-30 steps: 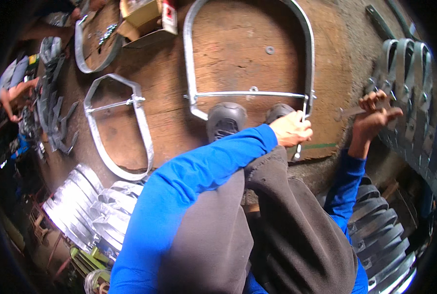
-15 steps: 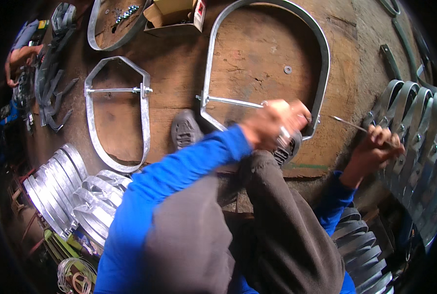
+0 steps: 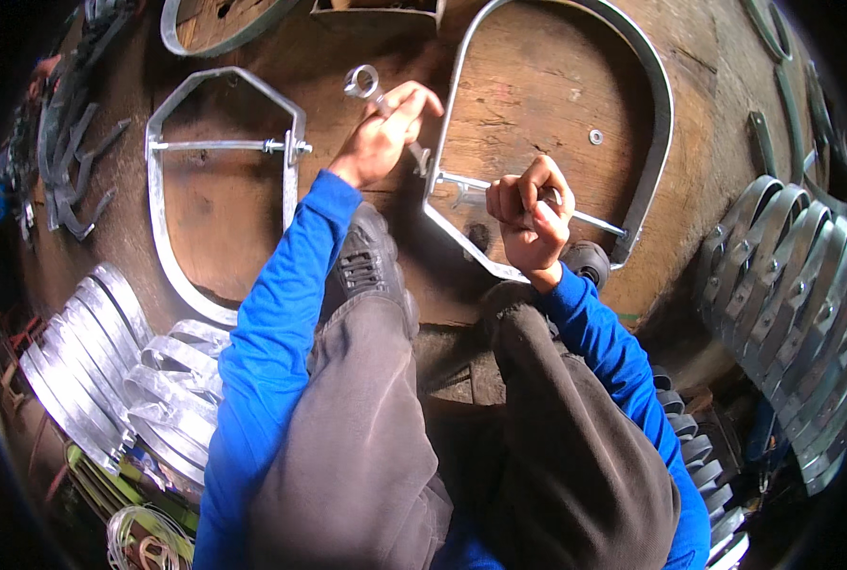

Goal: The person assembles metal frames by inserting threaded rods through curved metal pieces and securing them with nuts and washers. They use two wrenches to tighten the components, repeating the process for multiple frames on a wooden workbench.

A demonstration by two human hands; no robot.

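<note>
My left hand [image 3: 385,135] is closed around a combination wrench [image 3: 361,83], its ring end up and its open jaw beside the left edge of a large galvanized steel strap frame [image 3: 667,104]. A threaded rod [image 3: 596,222] spans this frame near its lower end. Over the rod, my right hand [image 3: 534,214] is a fist gripping a second wrench [image 3: 460,196], whose open jaw shows left of the fingers, close to the rod. The fingers hide most of its shank. A loose washer [image 3: 595,137] lies on the wooden board inside the frame.
Left of my hands lies a smaller strap frame [image 3: 157,204] with a cross bolt [image 3: 209,145]. Stacked galvanized bands [image 3: 81,356] stand at lower left, more straps [image 3: 775,294] at right. A cardboard box [image 3: 376,16] sits at the far edge. My shoes [image 3: 366,256] rest by the large frame.
My left hand has moved left, from the rod's right end to outside the frame's left edge. My right hand has come in from the right to the rod. The view has shifted.
</note>
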